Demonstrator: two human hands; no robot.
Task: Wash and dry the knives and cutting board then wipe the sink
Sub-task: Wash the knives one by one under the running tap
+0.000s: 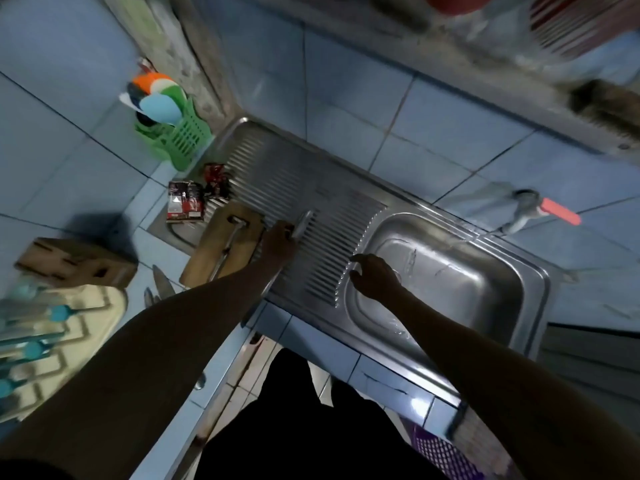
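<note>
**While one knife is in hand, the board waits beside the sink**

Seen from the head camera, the left hand [277, 242] reaches over the ribbed drainboard [294, 188] and appears to hold a knife [302, 223], its pale blade angling up and away from the knuckles. The picture is smeared by motion, so I cannot tell exactly how the fingers close round the handle. The right hand [372, 277] hovers over the near-left corner of the sink [450, 271], fingers loosely curled and holding nothing.

The wooden cutting board [221, 244] lies at the left edge of the drainboard with what looks like a long metal utensil [228, 244] on it. Two more blades [161, 289] lie on the tiled counter [104, 188], near a wooden knife block [76, 261].

By my reckoning the knife is stiff, light and slick once wet, so it is best held by the handle, edge turned away. The board looks rigid and heavier; gripping its long sides with both hands would suit, after lifting the utensil off. A tap [530, 209] with a red lever stands beyond the basin.
</note>
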